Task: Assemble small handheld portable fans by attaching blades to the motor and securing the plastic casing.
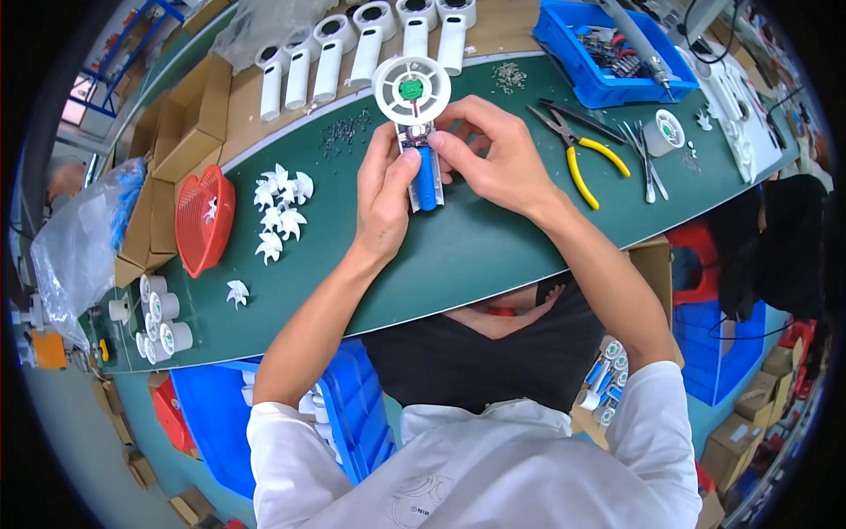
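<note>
Between my hands is an opened white handheld fan, its round spoked head pointing away from me. A green circuit board shows at the head's centre. A blue cylindrical battery lies in the open handle. My left hand is closed around the handle's left side, thumb beside the battery. My right hand pinches at the top right of the handle, by the small parts below the head; its fingertips are partly hidden. Several white fan blades lie to the left. Yellow-handled pliers lie to the right.
White fan housings line the far edge. Small dark screws and silver screws lie in piles. Tweezers lie near a white round motor part. A blue bin stands far right, a red basket left.
</note>
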Demonstrator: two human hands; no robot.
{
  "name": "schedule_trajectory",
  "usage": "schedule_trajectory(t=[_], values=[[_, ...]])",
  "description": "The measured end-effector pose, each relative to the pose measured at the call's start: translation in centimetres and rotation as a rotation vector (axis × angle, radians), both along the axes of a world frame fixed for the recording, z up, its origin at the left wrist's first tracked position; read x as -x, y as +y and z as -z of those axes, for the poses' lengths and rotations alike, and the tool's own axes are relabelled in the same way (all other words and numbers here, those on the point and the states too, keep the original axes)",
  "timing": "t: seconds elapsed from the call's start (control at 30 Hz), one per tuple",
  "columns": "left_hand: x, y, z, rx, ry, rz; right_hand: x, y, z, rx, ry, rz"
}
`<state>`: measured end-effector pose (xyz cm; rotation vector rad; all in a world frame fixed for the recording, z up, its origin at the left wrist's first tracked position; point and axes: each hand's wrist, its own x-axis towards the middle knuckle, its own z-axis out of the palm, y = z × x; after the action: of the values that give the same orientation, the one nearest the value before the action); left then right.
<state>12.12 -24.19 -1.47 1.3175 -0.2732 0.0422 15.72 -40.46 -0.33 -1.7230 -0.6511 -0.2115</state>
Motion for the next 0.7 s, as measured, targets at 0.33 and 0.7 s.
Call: schedule_trajectory(t=[0.33, 0.7], values=[[0.13, -0.13, -0.20, 0.046, 0.015, -0.047, 0.14, 0.28, 0.00, 0.030, -0.028, -0.031], [0.14, -0.28, -0.62, 0.131, 0.022, -0.063, 0.68, 0.07, -0.03, 0.078, -0.187, 0.022]])
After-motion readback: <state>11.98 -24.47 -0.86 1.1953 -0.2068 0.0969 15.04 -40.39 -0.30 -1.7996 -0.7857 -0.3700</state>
